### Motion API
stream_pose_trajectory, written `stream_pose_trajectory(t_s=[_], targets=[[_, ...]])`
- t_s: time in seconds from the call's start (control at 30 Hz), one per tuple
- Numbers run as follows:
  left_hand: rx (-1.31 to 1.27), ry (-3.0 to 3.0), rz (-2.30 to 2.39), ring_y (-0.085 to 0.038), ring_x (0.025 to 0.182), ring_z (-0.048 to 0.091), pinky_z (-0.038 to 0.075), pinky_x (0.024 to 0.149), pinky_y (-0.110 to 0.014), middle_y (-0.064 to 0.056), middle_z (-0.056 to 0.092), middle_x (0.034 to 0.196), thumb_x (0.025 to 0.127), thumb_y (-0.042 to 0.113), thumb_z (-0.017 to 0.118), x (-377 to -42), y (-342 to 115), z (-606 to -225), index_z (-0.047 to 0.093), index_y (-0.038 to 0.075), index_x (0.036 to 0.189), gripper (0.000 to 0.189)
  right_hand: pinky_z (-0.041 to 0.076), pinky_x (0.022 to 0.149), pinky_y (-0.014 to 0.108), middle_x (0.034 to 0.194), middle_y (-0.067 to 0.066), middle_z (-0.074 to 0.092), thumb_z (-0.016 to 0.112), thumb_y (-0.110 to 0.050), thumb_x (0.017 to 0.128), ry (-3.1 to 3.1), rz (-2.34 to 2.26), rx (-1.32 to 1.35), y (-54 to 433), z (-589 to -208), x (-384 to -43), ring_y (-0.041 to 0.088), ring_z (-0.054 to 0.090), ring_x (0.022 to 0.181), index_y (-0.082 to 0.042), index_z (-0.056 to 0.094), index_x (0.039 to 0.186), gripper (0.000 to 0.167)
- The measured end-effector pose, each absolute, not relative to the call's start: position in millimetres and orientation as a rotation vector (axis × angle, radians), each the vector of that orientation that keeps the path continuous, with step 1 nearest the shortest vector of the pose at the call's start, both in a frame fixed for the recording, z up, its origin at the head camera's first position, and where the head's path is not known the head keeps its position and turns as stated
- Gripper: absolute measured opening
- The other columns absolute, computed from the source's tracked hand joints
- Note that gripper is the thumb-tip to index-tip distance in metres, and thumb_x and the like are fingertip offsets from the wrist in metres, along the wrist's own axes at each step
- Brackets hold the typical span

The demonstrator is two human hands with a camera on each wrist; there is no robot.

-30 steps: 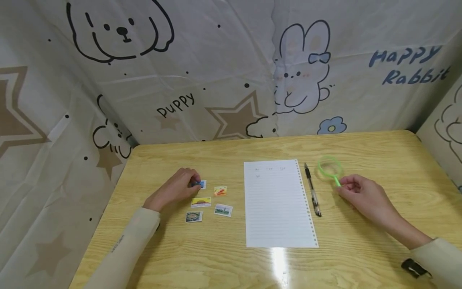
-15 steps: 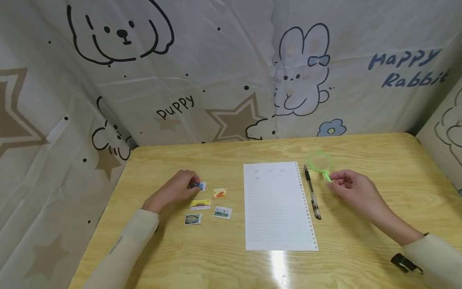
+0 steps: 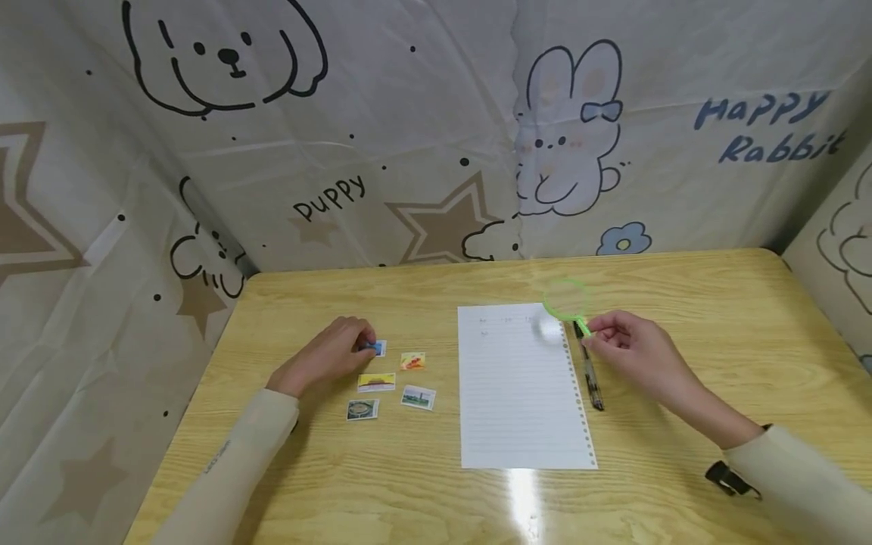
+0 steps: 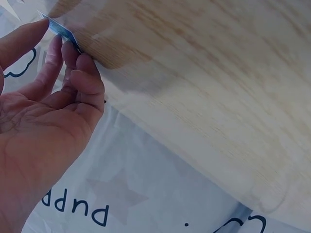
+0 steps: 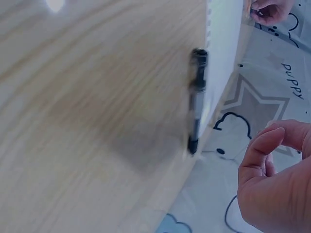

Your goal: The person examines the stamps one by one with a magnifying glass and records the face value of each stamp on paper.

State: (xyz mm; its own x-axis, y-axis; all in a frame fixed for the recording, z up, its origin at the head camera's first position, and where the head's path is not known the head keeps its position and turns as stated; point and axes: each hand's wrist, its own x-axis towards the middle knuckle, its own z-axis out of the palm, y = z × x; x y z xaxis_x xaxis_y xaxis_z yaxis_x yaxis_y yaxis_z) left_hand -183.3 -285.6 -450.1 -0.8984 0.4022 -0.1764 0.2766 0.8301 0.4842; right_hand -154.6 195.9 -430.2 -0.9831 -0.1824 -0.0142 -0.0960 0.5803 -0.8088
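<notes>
My left hand [image 3: 325, 356] pinches a small blue stamp [image 3: 379, 348] at the left of the table. In the left wrist view the stamp [image 4: 63, 30] shows edge-on between thumb and fingertips. Just right of and below that hand lie a red-and-yellow stamp [image 3: 412, 361], a yellow stamp [image 3: 377, 382], a green landscape stamp [image 3: 418, 397] and a dark stamp with an oval picture [image 3: 362, 409]. My right hand [image 3: 630, 344] grips the handle of a green magnifying glass [image 3: 567, 300], its lens held up over the paper's top right corner. The right wrist view hides the magnifying glass.
A lined sheet of paper [image 3: 524, 401] with faint handwriting at its top lies mid-table. Along its punched right edge lies a black pen [image 3: 593, 378], under the right hand's fingertips in the head view. A printed curtain [image 3: 422, 98] stands behind the wooden table [image 3: 695, 477].
My right hand has carried the magnifying glass leftward, from right of the pen to over the paper's upper right corner. The left hand keeps its place on the blue stamp.
</notes>
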Motion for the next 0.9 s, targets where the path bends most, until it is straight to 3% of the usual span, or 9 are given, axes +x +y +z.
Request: stream_pose_trajectory(t_s=[0.9], targets=[[0.469, 2.686, 0.717, -0.024, 0.097, 0.057, 0.050, 0.089, -0.042, -0.007, 0.064, 0.106, 0.107, 0.010, 0.072, -185, -288, -449, 0.068, 0.002, 0.113, 0.012, 0.045, 0.062, 0.025, 0.089, 0.006, 0.066, 0.078, -0.007, 0.100, 2.578, -1.461, -0.463, 104, -410, -170, 0.022, 0.057, 0.079, 0.001, 0.072, 0.112, 0.016]])
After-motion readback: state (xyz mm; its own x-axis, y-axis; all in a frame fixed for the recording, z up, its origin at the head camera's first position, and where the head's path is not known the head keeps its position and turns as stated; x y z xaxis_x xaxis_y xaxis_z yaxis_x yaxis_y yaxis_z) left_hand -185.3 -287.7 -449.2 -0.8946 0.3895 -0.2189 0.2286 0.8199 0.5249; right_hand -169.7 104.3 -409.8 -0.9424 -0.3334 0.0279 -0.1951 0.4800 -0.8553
